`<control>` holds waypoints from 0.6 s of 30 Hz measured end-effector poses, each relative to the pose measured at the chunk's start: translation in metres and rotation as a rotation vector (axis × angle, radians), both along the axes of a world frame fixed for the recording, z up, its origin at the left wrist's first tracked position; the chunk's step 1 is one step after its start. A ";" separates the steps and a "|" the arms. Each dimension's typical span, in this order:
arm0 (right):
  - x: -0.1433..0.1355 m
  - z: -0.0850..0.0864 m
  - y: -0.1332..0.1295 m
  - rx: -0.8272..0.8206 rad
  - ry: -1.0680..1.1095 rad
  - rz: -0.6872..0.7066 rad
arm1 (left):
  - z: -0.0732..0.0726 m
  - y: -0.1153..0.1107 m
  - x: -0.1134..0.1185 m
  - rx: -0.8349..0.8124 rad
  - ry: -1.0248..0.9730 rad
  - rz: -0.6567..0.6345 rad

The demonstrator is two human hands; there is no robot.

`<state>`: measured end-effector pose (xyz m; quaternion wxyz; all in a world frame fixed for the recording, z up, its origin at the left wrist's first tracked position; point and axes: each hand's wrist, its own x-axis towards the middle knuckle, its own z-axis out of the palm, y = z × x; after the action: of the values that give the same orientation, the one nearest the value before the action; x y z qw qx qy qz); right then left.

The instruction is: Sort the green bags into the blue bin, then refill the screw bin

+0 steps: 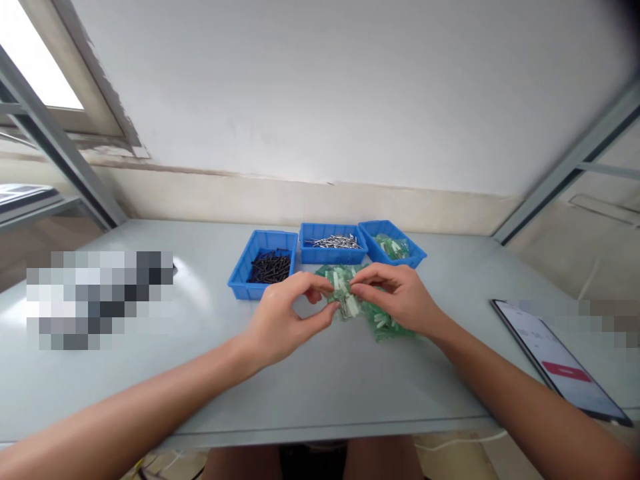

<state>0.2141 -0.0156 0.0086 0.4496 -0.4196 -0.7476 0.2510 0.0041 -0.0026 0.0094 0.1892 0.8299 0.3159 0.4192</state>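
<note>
A small clear-and-green plastic bag [345, 300] with pale, stick-like pieces inside is between my hands, just above the table. My left hand [295, 310] holds its left edge, thumb and index finger curved round it. The fingers of my right hand [393, 293] pinch the bag's upper right part. Under and beside my right hand lies another green bag [383, 323] of pale pieces, partly covered by the hand. What exactly the pieces are is too small to tell.
Behind my hands stand a blue bin [240, 273] of black screws, a blue bin [310, 255] of silver nail-like pieces and a blue bin [417, 257] with green bags. A tablet [555, 353] lies at right on the grey table [300, 400]. A blurred-out object [95, 300] is at left.
</note>
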 end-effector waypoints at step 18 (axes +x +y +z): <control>-0.001 0.003 -0.001 0.059 -0.102 -0.010 | -0.005 0.004 0.000 0.222 0.015 -0.054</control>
<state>0.2136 -0.0164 0.0116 0.4241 -0.4220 -0.7746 0.2049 0.0041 0.0018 0.0041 0.1050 0.8571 0.2465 0.4399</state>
